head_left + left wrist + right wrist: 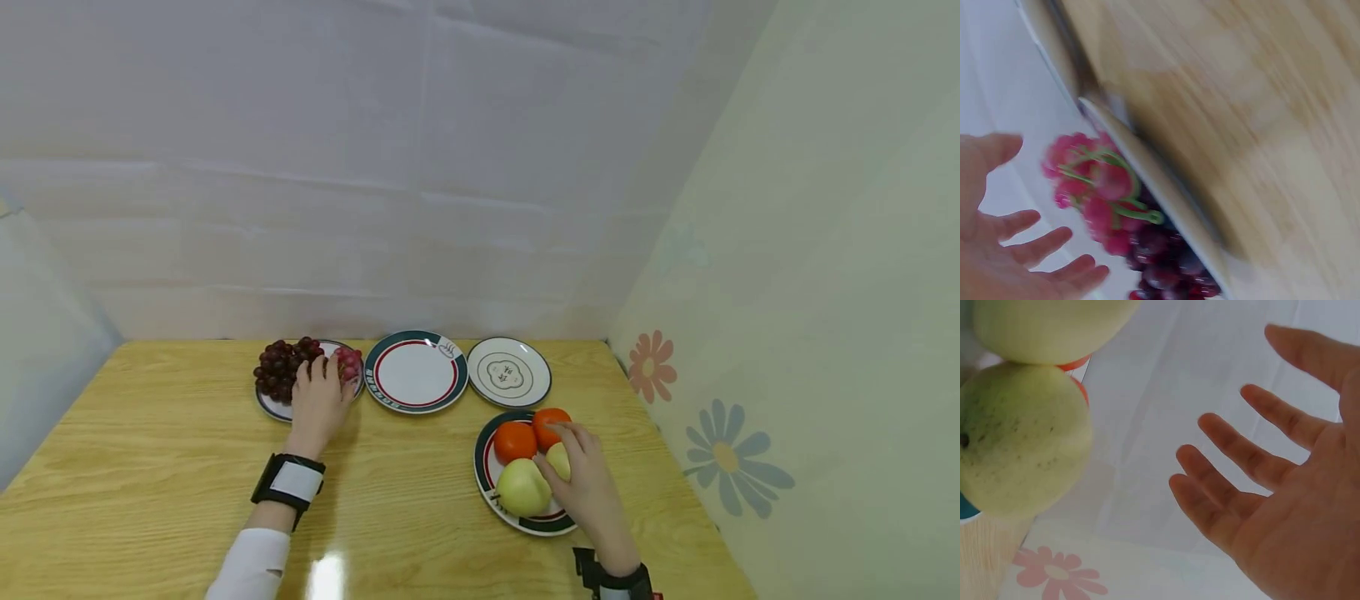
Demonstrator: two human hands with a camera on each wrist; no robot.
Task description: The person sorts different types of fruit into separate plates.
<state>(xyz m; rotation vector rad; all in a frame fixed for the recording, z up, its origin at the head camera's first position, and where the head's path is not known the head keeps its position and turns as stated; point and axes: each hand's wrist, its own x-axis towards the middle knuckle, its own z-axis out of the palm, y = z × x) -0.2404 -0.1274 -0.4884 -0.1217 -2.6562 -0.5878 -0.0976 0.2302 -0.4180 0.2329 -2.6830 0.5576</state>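
My left hand (320, 406) reaches over a plate (274, 408) of grapes at the back left, fingers spread and apart from the fruit in the left wrist view. Dark grapes (279, 367) lie at the plate's left, and a pink-red bunch (1097, 187) with green stems sits at its right. My right hand (588, 487) hovers over the right edge of a green-rimmed plate (483, 450), its fingers spread with nothing between them. That plate holds two orange-red fruits (515, 442) and two pale green round fruits (523, 487), one partly hidden behind the right hand.
A green-rimmed plate with a red ring (416, 372) stands at the back middle. Beside it is a smaller white plate (510, 372) with a dark printed emblem. White sheeting (360, 208) rises behind the wooden table (405, 508); a flower-patterned wall (810, 375) borders the right.
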